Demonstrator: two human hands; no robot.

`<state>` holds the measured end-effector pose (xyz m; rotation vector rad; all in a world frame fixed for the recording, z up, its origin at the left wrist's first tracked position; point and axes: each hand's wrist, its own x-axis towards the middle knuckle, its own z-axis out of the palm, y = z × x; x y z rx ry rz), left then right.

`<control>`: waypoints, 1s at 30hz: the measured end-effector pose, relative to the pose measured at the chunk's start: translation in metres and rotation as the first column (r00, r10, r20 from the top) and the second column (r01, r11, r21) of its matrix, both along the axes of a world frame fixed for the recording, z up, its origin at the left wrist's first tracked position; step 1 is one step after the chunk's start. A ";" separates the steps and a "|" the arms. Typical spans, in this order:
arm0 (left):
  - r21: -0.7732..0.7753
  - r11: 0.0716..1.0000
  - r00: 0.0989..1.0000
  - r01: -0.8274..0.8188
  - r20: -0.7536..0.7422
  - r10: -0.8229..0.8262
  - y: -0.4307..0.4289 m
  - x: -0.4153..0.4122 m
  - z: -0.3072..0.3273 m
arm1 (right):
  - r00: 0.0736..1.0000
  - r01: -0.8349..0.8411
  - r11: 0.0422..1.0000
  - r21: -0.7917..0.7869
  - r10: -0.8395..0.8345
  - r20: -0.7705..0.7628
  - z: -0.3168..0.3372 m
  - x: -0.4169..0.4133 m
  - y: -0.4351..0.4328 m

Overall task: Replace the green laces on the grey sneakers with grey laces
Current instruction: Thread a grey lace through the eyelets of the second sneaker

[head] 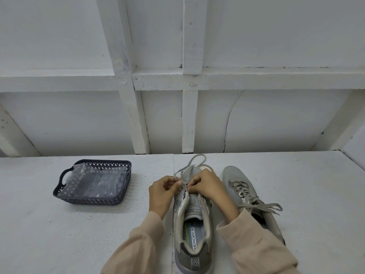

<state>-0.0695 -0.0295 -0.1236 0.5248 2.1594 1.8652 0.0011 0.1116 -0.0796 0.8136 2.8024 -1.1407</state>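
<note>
A grey sneaker (192, 230) lies at the lower centre of the frame, heel towards the camera and its insole showing. A grey lace (194, 161) runs through its eyelets and loops out past the toe. Both hands sit over the tongue: the left hand (163, 191) pinches the lace with curled fingers, and the right hand (209, 186) pinches it just beside. A second grey sneaker (235, 177) lies close on the right, already threaded with a grey lace whose loose ends (262, 206) spread across it. At centre left, well apart, a dark lattice basket (88, 200) holds crumpled clear plastic bags (94, 178). Everything rests on a white table (59, 234) against a white panelled wall (79, 115).
</note>
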 end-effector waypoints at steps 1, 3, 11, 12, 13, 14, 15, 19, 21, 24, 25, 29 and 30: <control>-0.001 1.000 1.000 -0.002 -0.012 0.002 0.000 0.001 -0.001 | 1.000 0.001 1.000 -0.009 -0.001 -0.009 -0.001 0.000 0.000; -0.011 1.000 0.999 -0.016 -0.039 0.015 -0.001 0.003 -0.004 | 1.000 0.002 1.000 -0.031 -0.003 -0.027 -0.002 0.000 0.001; -0.054 0.998 0.998 0.029 -0.045 -0.031 -0.001 0.009 -0.005 | 0.999 -0.006 0.996 -0.083 0.002 -0.049 -0.009 -0.002 0.005; -0.062 0.997 0.999 0.040 -0.028 -0.042 -0.001 0.008 -0.005 | 0.999 -0.005 0.997 -0.077 0.001 -0.046 -0.010 -0.002 0.005; -0.066 0.997 0.999 0.049 -0.009 -0.050 -0.001 0.006 -0.004 | 0.999 -0.003 0.998 -0.069 0.000 -0.047 -0.011 -0.002 0.005; -0.063 0.996 0.998 0.059 0.010 -0.059 -0.001 0.006 -0.003 | 0.999 0.000 0.998 -0.061 -0.003 -0.050 -0.012 -0.002 0.005; -0.056 0.996 0.997 0.069 0.029 -0.068 0.000 0.006 -0.002 | 0.999 0.002 0.999 -0.052 -0.004 -0.051 -0.013 -0.002 0.004; -0.023 0.995 0.992 0.096 0.081 -0.094 0.000 0.007 0.001 | 0.998 -0.059 0.998 -0.025 0.059 0.003 -0.009 -0.002 0.005; -0.034 0.994 0.990 0.107 0.095 -0.103 0.001 0.006 0.001 | 0.997 -0.071 0.994 -0.081 0.071 -0.011 -0.005 -0.002 0.008; -0.039 0.995 0.988 0.092 0.130 -0.087 0.002 0.004 0.001 | 0.995 -0.062 0.976 -0.210 0.044 -0.091 0.003 0.001 0.013; -0.041 0.995 0.987 0.087 0.139 -0.080 0.003 0.004 0.002 | 0.993 -0.048 0.967 -0.250 0.020 -0.114 0.006 0.001 0.015; -0.063 0.995 0.987 0.081 0.144 -0.071 0.005 0.005 0.004 | 0.978 0.011 0.928 -0.372 -0.087 -0.188 0.021 -0.003 0.022; -0.068 0.994 0.987 0.084 0.141 -0.074 0.005 0.005 0.005 | 0.973 0.019 0.913 -0.407 -0.111 -0.205 0.024 -0.005 0.024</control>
